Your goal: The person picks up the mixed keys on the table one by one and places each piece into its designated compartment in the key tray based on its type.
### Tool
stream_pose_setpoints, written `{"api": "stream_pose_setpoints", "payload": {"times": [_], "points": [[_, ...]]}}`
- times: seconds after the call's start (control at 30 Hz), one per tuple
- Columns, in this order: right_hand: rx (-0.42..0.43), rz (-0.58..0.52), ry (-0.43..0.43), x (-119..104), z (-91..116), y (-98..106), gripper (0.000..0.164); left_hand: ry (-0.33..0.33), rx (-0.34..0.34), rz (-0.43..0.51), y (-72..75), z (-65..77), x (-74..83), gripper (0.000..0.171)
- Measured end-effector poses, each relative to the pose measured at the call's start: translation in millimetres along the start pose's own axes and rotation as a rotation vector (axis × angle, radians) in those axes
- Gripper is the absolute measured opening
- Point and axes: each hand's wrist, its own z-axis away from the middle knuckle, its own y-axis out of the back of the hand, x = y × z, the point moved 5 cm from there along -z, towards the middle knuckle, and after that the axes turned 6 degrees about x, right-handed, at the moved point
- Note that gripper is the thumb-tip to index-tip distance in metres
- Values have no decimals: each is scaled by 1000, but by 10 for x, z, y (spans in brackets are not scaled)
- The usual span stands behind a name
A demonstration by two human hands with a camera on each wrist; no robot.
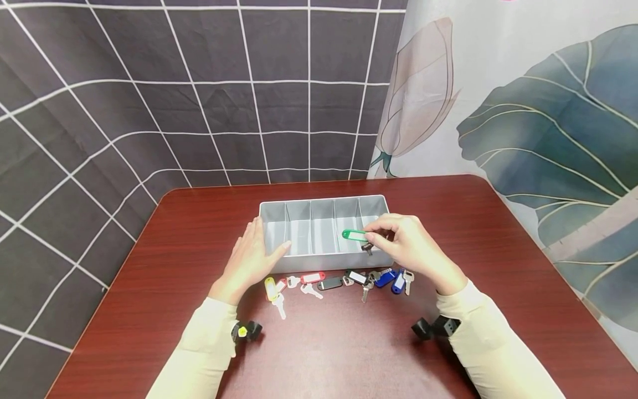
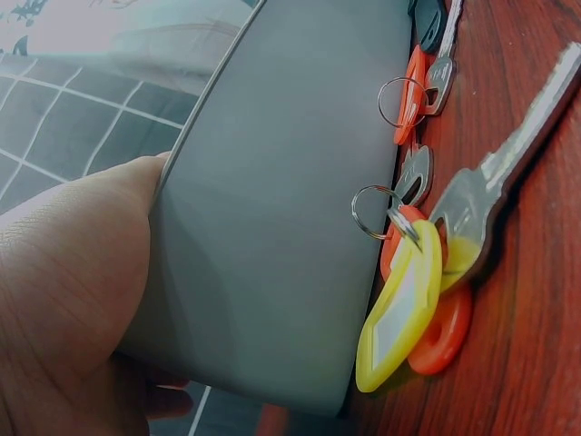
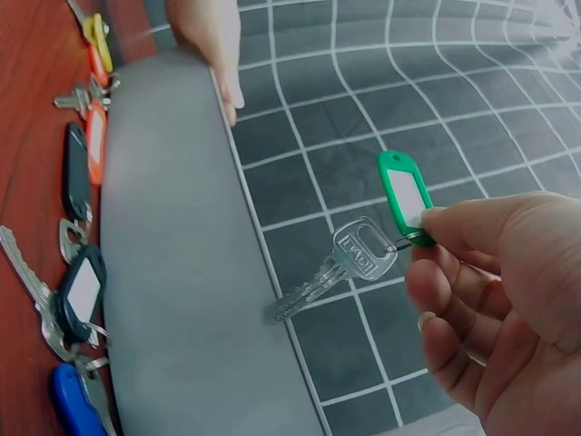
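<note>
My right hand (image 1: 411,244) pinches a green key tag (image 3: 406,193) between thumb and fingers, over the right part of a grey divided tray (image 1: 324,262). A metal key (image 3: 340,263) hangs from the tag, its tip near the tray's front rim in the right wrist view. My left hand (image 1: 251,257) rests against the tray's left end, fingers fairly straight, thumb reaching over the front rim. In front of the tray lie keys with a yellow tag (image 1: 271,288), red tags (image 1: 312,277), black tags (image 1: 356,277) and blue tags (image 1: 399,281).
The tray has several compartments side by side, split by thin dividers (image 1: 310,227). It stands on a reddish-brown table (image 1: 319,343). Behind the table hang a dark grid-patterned cloth (image 1: 279,111) and a pale curtain (image 1: 478,66) with a leaf print.
</note>
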Motion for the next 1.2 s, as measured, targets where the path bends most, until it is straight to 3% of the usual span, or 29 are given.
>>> {"api": "stream_pose_setpoints", "payload": {"times": [0.63,1.2], "points": [[126,99,-142,263,-22,201,7,8,-14,3,1,-1,0,105],[49,163,-250,518,13,145,12,7,-8,-5,6,-3,1,103]]}}
